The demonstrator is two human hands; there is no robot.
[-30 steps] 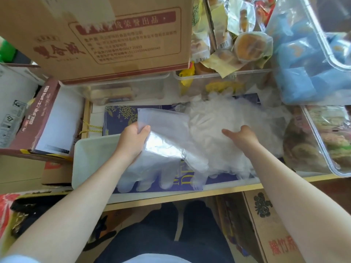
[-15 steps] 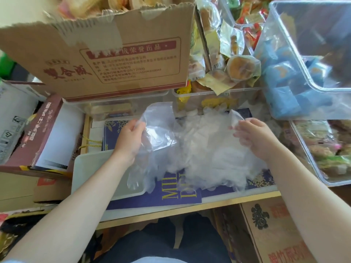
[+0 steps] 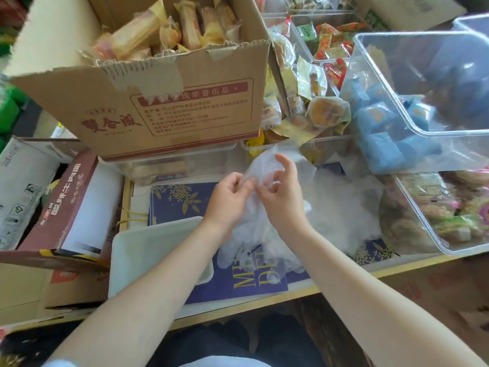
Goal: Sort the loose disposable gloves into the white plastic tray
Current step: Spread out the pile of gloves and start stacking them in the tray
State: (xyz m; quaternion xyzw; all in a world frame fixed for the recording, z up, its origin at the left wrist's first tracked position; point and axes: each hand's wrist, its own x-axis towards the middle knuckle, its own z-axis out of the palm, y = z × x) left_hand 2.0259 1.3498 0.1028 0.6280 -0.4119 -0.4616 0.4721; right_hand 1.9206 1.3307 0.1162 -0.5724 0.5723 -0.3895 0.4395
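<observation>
- Near the front edge of the table (image 3: 344,274), toward its left end, we have the white plastic tray (image 3: 137,250); the part of its floor that shows beside our left forearm holds no gloves that we can make out.
- Both our hands are raised over the middle of the table. Our left hand (image 3: 227,197) has thumb and fingertips curled together, pinching the edge of a bunch of clear disposable gloves (image 3: 254,234).
- Our right hand (image 3: 280,197) meets it at the same spot, pinching the thin film with thumb and middle fingers while the index finger lifts free.
- That bunch hangs down from the two hands, its glove fingers draping onto the dark blue box lid (image 3: 185,202) just right of the tray.
- To the right, a larger heap of loose gloves (image 3: 341,207) lies on the table, against the clear snack bins (image 3: 434,223) at the right edge.
- We judge the task barely begun: nothing visibly sorted into the tray, one bunch in hand, the main heap untouched.
- What remains, as we read it, is to carry this bunch left into the tray, then work through the heap.
- Behind, a cardboard carton of wrapped snacks (image 3: 169,102) stands along the back edge, apart from the work.
</observation>
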